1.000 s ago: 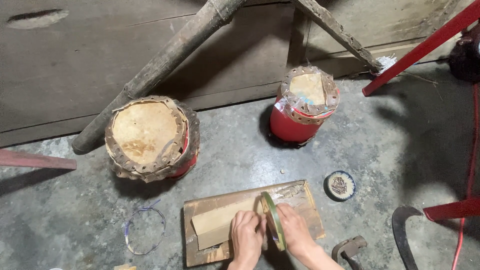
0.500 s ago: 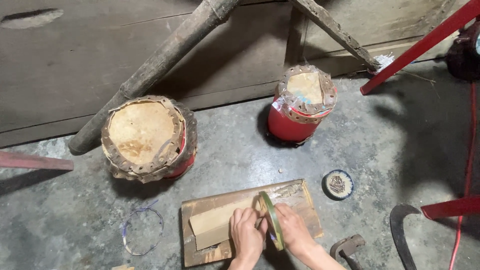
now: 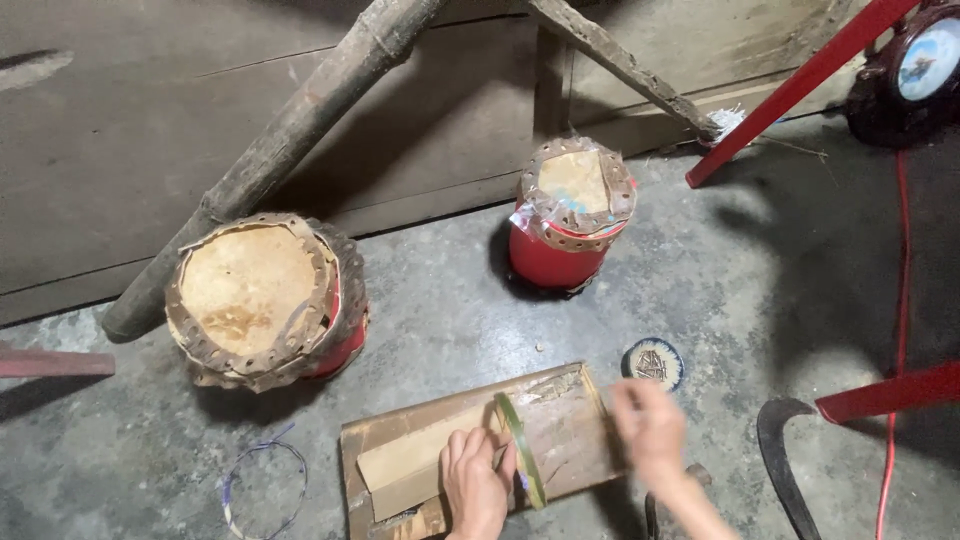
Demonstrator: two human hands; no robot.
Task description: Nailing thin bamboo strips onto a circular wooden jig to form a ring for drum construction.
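A wooden board (image 3: 560, 400) lies on the concrete floor with a tan sheet (image 3: 410, 462) on top. A thin green ring (image 3: 520, 450) stands on edge across the board. My left hand (image 3: 475, 492) rests on the sheet, its fingers against the ring and steadying it upright. Over the board's right end my right hand (image 3: 650, 428) hovers, blurred, fingers loose, holding nothing and clear of the ring.
Two red drums with hide tops stand behind: a large one (image 3: 265, 300) and a small one (image 3: 572, 215). A wooden pole (image 3: 290, 140) leans on the wall. A round tin (image 3: 653, 362), curved blade (image 3: 785, 465), wire loop (image 3: 262, 485) and red frame legs (image 3: 885, 392) lie around.
My right hand has let go of the green ring and moved off to the right. My left hand stays at the ring on the sheet.
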